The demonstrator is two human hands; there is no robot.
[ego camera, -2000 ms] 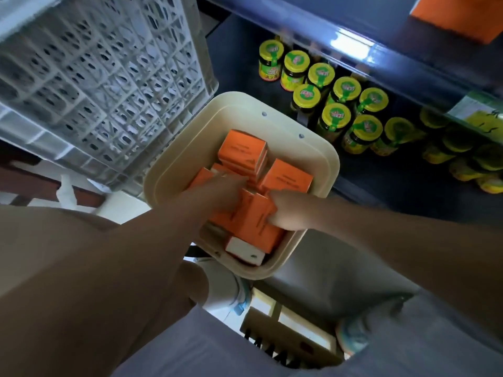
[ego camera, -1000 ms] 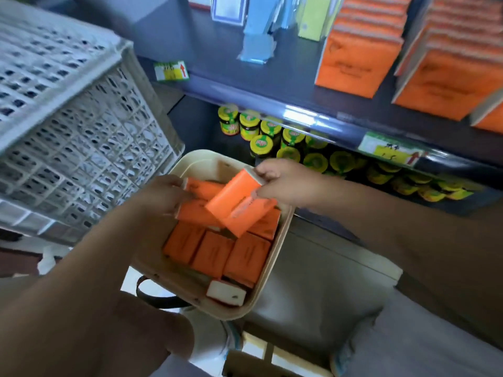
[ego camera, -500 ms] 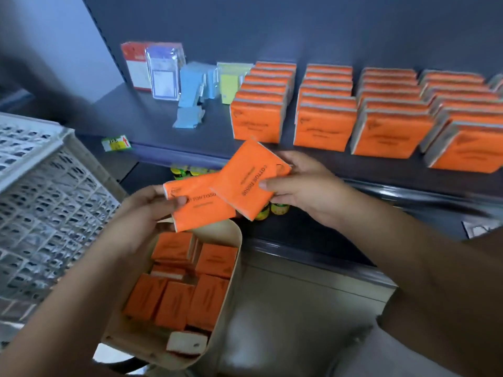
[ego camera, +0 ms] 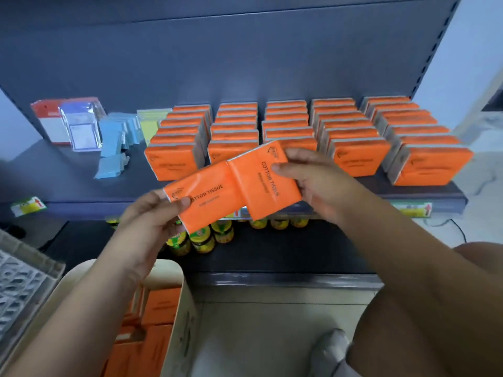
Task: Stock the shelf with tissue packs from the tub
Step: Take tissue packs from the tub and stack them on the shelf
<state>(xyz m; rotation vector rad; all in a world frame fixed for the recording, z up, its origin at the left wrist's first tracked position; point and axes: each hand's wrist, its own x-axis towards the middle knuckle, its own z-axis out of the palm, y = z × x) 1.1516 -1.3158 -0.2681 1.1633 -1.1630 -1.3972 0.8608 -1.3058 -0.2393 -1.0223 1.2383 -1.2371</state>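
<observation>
Before shelf, tissue packs crosswise.

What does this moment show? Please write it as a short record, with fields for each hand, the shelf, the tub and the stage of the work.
left hand: grips the first tissue pack by its left end
right hand: grips the second tissue pack, which meets the first one's right end
shelf: five rows of orange packs standing on edge; blue packets to their left
tub: at lower left, spare packs inside
lower shelf: jars
stage: both packs held before the shelf, not yet placed
</observation>
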